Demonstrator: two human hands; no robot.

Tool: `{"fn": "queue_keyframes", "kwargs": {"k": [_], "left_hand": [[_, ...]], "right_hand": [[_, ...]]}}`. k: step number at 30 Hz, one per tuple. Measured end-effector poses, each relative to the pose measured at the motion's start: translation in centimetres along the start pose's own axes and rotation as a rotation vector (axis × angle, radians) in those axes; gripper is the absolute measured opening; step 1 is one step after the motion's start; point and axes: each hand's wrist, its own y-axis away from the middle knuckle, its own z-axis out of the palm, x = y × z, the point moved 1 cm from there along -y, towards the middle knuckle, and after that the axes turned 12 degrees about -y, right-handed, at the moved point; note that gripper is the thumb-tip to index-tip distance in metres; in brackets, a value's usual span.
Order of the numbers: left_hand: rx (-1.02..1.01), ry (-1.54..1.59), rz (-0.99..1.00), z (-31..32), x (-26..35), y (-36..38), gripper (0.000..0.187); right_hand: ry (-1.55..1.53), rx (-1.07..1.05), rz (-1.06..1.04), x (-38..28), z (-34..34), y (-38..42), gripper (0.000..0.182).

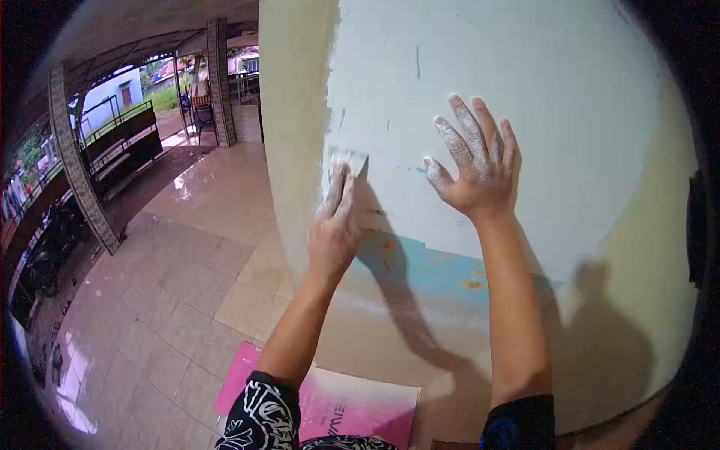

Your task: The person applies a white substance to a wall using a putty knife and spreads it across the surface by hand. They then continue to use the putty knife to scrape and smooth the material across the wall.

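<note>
Left hand [334, 229] grips a small flat putty-coated scraper [347, 160] against the pale plastered wall [525, 67]; right hand [476, 169] rests flat, fingers spread (pink printed sheet [352, 405] lettering unreadable).

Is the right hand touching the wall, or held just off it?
Touching. The head view shows the right hand spread flat on the wall, fingers splayed, with no gap visible at the palm.

A covered tiled veranda [187, 247] with patterned pillars [75, 165], open to the street.
</note>
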Motion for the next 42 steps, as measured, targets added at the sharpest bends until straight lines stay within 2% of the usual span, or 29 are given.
{"fn": "queue_keyframes", "kwargs": {"k": [2, 4, 6, 10, 12, 13, 16, 17, 20, 21, 24, 28, 30, 32, 33, 36, 38, 42], "left_hand": [[0.007, -0.020, 0.006, -0.4, 0.6, -1.7, 0.059], [-0.064, 0.013, -0.082, -0.6, 0.8, -0.4, 0.060], [-0.059, -0.036, -0.049, -0.2, 0.5, 1.2, 0.060], [-0.039, -0.006, -0.067, -1.0, 1.1, -0.3, 0.061], [-0.180, -0.016, -0.177, -2.0, 1.9, -2.0, 0.061], [-0.109, -0.034, -0.132, -1.3, 1.4, -1.6, 0.063], [-0.074, -0.056, -0.062, -0.1, -0.4, 1.0, 0.065], [0.002, -0.045, 0.027, 0.6, -1.2, 1.3, 0.064], [-0.036, -0.037, -0.014, -0.7, 0.2, -0.9, 0.061], [-0.103, -0.010, -0.093, -1.7, 1.3, -2.3, 0.060], [-0.116, -0.038, -0.089, -1.9, 1.2, -2.8, 0.061], [-0.081, -0.049, -0.048, -0.5, -0.2, 0.4, 0.064], [-0.072, 0.018, -0.056, -0.4, -0.2, -0.8, 0.067], [-0.099, -0.065, -0.067, -1.8, 1.3, -2.8, 0.068], [-0.043, -0.061, -0.002, -1.5, 1.0, -3.3, 0.069], [-0.121, -0.028, -0.076, -1.6, 1.1, -2.5, 0.067], [-0.103, -0.015, -0.071, -0.5, 0.1, -1.0, 0.066], [-0.026, -0.085, 0.019, -0.8, 0.2, -3.0, 0.070]], "right_hand": [[0.004, -0.012, 0.009, -0.1, -0.1, 0.0, 0.044], [0.000, -0.005, 0.018, -0.3, 0.0, -0.3, 0.044], [0.017, 0.005, 0.005, -0.3, 0.0, -0.3, 0.043], [0.023, -0.026, 0.010, -0.4, -0.3, -0.4, 0.044], [-0.001, -0.026, 0.012, -0.1, -0.1, -0.4, 0.045], [0.001, -0.025, 0.011, -0.1, -0.1, -0.5, 0.045], [-0.011, -0.004, 0.022, -0.2, 0.2, -0.7, 0.044], [-0.002, -0.006, 0.021, -0.2, 0.2, -0.8, 0.044], [0.001, -0.012, 0.016, -0.1, 0.1, -0.8, 0.044], [-0.005, -0.013, 0.016, -0.1, 0.1, -0.8, 0.044], [-0.002, -0.011, 0.016, -0.1, -0.1, -0.9, 0.043], [0.001, -0.006, 0.016, 0.0, 0.4, -1.0, 0.044], [-0.015, -0.031, 0.028, 0.2, 0.2, -1.2, 0.045], [0.001, -0.034, 0.015, 0.1, 0.3, -0.9, 0.045], [0.002, -0.032, 0.009, 0.2, 0.2, -1.0, 0.045], [-0.026, -0.026, 0.025, 0.3, 0.3, -1.3, 0.045], [-0.006, -0.001, 0.001, 0.4, 0.7, -1.4, 0.044], [0.007, 0.004, -0.004, 0.4, 0.5, -1.5, 0.043]]}}
